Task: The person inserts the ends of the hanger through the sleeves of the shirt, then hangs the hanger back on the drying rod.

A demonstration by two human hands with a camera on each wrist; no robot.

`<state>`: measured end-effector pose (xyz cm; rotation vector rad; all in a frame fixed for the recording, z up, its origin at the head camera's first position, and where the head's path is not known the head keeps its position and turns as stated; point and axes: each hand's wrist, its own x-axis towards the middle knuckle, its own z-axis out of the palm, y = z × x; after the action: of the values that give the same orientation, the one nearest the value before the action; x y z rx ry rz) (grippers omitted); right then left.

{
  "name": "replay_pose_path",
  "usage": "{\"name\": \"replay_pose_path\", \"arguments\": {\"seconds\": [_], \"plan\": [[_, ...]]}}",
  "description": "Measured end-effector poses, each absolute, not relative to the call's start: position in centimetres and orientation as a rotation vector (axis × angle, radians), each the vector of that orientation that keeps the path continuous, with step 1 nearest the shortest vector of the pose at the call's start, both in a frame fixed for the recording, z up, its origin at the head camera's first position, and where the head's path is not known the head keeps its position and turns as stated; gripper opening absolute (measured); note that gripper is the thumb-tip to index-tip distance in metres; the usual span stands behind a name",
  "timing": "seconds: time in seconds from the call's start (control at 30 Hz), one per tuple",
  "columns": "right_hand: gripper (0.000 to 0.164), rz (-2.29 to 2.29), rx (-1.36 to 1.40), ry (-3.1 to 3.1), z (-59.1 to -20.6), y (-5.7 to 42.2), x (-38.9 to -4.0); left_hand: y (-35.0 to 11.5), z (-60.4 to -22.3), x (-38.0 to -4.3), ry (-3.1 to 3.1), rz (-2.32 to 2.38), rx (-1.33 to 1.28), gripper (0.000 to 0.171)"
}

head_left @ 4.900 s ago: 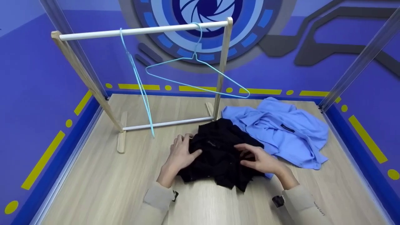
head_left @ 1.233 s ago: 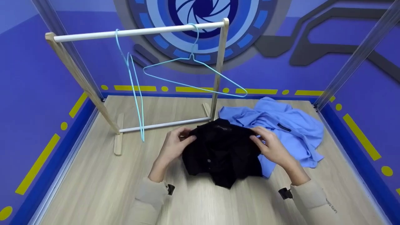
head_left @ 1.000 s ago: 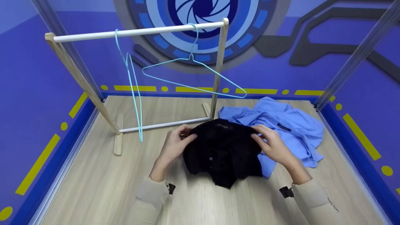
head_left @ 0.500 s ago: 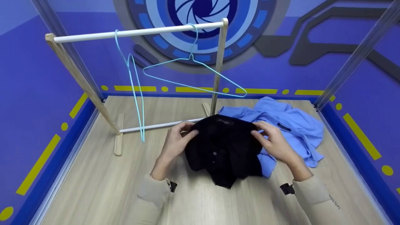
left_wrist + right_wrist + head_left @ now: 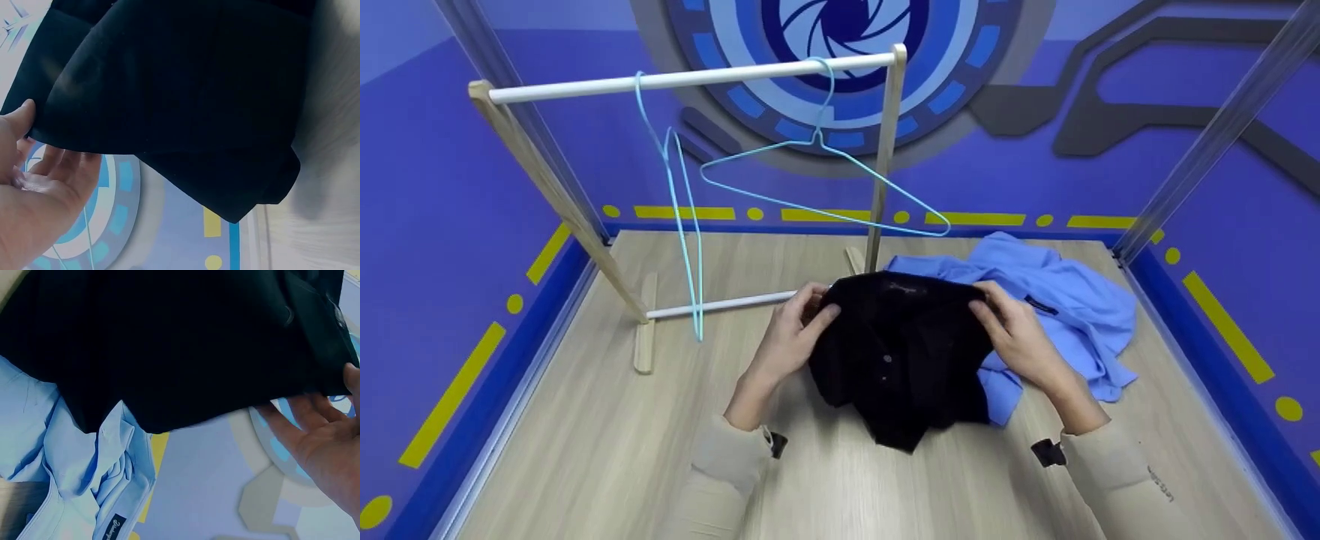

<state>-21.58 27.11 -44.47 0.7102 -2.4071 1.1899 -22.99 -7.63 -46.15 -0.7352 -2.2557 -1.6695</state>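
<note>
A black shirt (image 5: 915,352) with small buttons is held up in front of me, its lower part hanging towards the table. At its upper left edge my left hand (image 5: 789,337) pinches the cloth between thumb and fingers. My right hand (image 5: 1020,334) pinches the upper right edge the same way. In the left wrist view the left thumb lies on the near side of the dark cloth (image 5: 180,84), with the fingers behind it. The right wrist view has the right hand (image 5: 326,433) at the cloth's edge.
A light blue shirt (image 5: 1072,315) with a dark label lies crumpled behind and to the right. The clothes rack (image 5: 562,187) stands at the back left, with two light blue hangers on its white bar (image 5: 720,73). Blue walls (image 5: 1222,187) enclose the wooden table (image 5: 607,450).
Earlier the shirt lay bunched on the table with both hands loosely on it. Since then the hands have taken its upper edges, and over the last second they have raised it slightly.
</note>
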Motion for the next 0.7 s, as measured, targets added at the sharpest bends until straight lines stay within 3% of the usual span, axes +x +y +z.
{"name": "replay_pose_path", "arguments": {"seconds": [0.7], "plan": [[0.017, 1.135, 0.758, -2.41, -44.48, 27.73, -22.58, -7.79, -46.57, -23.48, -2.354, -1.436, -0.758, 0.026]]}}
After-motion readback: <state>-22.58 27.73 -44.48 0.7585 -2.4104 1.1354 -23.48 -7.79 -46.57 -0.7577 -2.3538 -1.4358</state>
